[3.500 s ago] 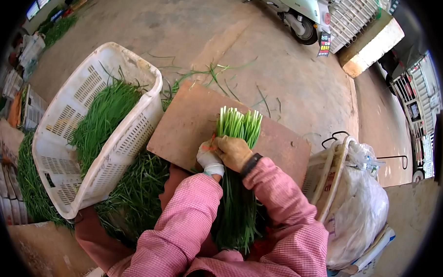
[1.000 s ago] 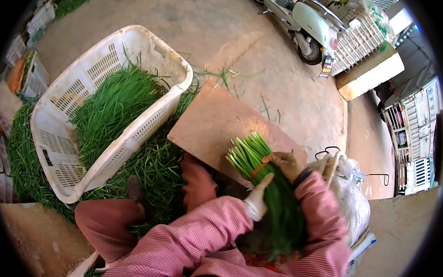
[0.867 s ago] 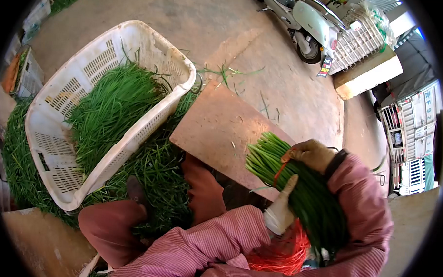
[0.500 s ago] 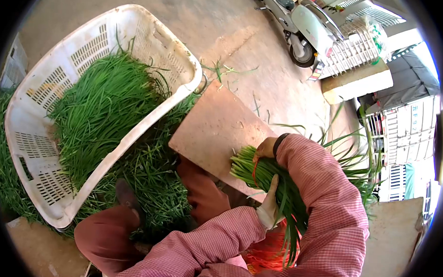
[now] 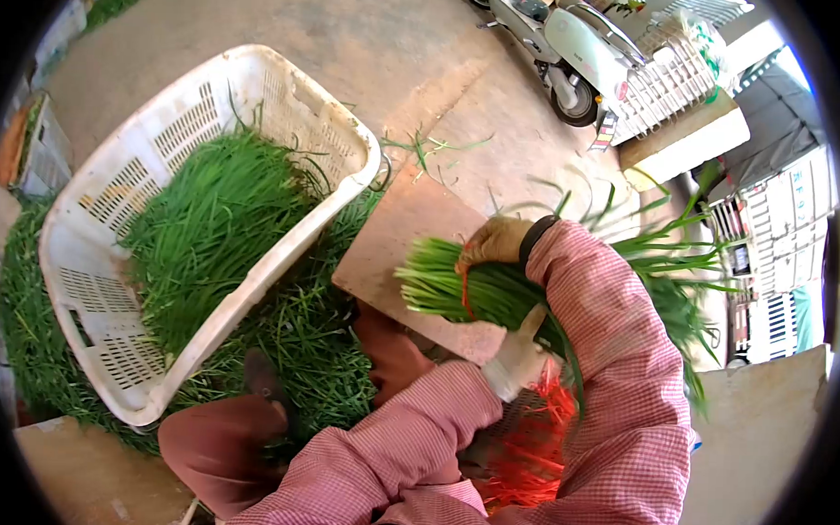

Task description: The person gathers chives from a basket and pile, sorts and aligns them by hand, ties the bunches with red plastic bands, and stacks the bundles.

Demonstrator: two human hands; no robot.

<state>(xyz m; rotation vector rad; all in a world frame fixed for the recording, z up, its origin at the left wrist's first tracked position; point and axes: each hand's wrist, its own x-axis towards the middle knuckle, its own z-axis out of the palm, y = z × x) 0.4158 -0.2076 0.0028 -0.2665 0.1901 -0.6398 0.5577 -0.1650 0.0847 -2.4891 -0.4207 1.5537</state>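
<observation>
A bunch of chives [image 5: 493, 297] lies over the small board [image 5: 398, 215], its pale cut ends pointing left and its long leaves trailing right behind my right sleeve. A red tie [image 5: 466, 292] circles it near the cut ends. My right hand [image 5: 496, 243], bare with a black band at the wrist, is closed on the top of the bunch, fingertips at the tie. From the near side, my left hand [image 5: 519, 354], in a pale glove, grips the bunch; its thumb shows and the other fingers are hidden. Red strings [image 5: 532, 452] hang below, near my lap.
To the left, a white plastic basket [image 5: 203, 371] holds a heap of loose chives [image 5: 218, 228]. More greens [image 5: 314, 379] cover the ground under and beside it, around my shoe. A scooter [image 5: 575, 60] is parked at the back right, by a pale block [image 5: 688, 142].
Both hands have moved the bunch left and turned it flatter across the board. My right hand has risen slightly. The view has shifted a little, and more red strings show.
</observation>
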